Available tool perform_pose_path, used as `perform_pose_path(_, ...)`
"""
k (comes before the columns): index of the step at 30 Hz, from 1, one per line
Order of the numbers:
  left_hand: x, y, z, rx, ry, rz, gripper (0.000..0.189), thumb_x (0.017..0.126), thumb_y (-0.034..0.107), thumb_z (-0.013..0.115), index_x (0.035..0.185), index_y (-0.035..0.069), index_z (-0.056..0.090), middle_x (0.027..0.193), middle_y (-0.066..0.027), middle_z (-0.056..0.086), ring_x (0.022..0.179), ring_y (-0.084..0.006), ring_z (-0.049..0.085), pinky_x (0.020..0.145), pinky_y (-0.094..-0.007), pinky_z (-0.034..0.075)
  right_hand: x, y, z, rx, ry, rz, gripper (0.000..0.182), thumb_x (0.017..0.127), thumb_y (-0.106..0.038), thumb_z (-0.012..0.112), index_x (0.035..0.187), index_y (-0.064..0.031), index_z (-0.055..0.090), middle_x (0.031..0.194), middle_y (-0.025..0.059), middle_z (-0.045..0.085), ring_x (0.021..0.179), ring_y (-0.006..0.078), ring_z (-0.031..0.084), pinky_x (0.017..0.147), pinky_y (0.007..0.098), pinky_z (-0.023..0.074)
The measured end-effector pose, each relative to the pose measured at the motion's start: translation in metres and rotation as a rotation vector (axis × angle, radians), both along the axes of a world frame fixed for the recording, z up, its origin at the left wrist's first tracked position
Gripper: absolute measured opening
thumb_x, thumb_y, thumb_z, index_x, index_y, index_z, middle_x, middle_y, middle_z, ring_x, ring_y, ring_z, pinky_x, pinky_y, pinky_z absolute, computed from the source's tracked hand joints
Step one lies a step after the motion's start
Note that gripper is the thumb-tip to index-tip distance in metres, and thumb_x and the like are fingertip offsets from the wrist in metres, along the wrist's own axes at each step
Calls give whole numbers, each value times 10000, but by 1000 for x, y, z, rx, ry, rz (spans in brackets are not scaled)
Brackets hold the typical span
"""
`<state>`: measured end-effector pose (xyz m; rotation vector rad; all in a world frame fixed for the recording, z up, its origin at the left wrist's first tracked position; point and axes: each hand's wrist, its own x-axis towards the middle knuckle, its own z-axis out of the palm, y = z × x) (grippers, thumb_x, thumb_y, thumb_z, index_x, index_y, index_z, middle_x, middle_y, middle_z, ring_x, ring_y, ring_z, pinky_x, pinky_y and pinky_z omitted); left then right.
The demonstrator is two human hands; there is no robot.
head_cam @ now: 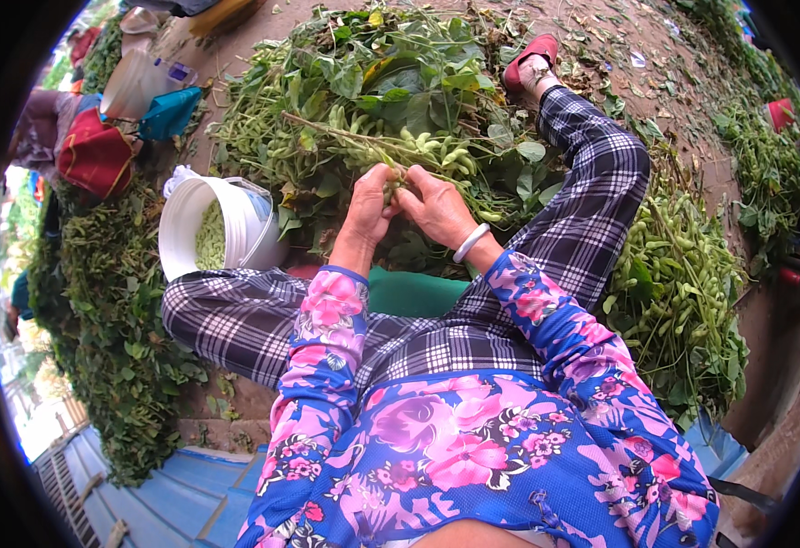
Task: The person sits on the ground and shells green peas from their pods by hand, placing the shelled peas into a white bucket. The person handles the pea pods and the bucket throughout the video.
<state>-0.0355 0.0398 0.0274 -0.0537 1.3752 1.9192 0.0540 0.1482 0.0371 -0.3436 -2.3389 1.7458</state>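
Note:
My left hand (367, 209) and my right hand (442, 211) meet in front of my lap, with fingertips pinched on a green soybean pod (391, 186) between them. The fingers partly hide the pod. A brown soybean stalk (335, 130) with clusters of plump pods (434, 145) reaches from the upper left down to my fingers. Beneath and beyond it lies a heap of leafy soybean plants (400, 82). Left of my left hand, a white plastic bucket (263, 240) tilts towards my knee, with shelled green soybeans (210, 238) inside.
A green item (417, 291) lies between my legs. More podded plants (674, 274) are piled at right, and leafy stalks (119, 356) at left. Another person's dark red clothing (95, 154) shows at upper left, near a second white bucket (129, 85). Blue panels (187, 490) lie behind me.

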Motion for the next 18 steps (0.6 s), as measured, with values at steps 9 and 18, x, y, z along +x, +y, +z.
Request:
perform_pose_path(9,-10,11,-10,-45,-78,134,149,779,179,508,643,117,498,580,27,454,412,-76,374,343,-227,237,-5,-9,5,228,-58,-29,224,837,-243,503,1013,-105,494,744,216,611,716,412,587,627,492,460)
perform_pose_path(18,-11,13,-15,43,-86,205,142,757,117,471,621,102,506,591,23,472,455,-83,423,373,-224,289,-8,-10,7,214,-34,-66,207,821,-220,527,974,-83,507,733,218,606,706,405,589,621,474,465)
